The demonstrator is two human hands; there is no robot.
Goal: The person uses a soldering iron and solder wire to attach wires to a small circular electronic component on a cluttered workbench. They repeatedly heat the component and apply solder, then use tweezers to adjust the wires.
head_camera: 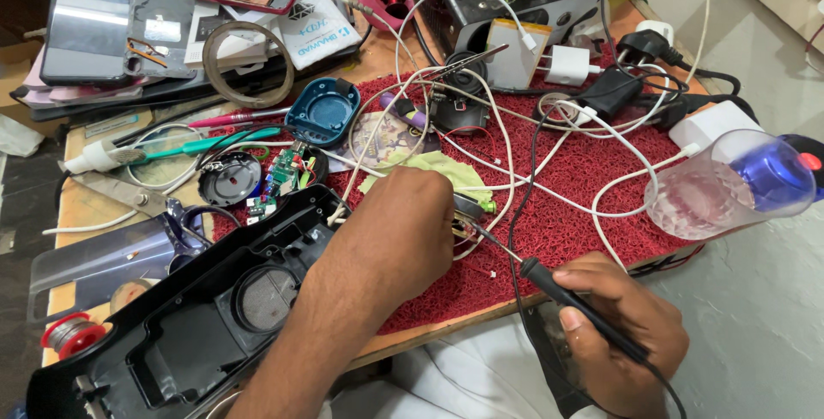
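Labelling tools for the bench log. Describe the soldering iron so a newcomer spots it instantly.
Start at the red bristly mat covering the wooden bench. At its near edge, the right hand holds the soldering iron: a slim black handle with a thin metal tip pointing at the left hand. Unlike the white cables nearby, its cord is black.

Black soldering iron [549, 286] angled, tip at small part [463, 228].

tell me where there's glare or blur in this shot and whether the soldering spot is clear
Head view: glare streaks the dark phone screen at top left; the clear plastic cup at right shines; edges bow from a wide lens; the left hand hides most of the joint, though the soldering iron in the right hand stays sharp.
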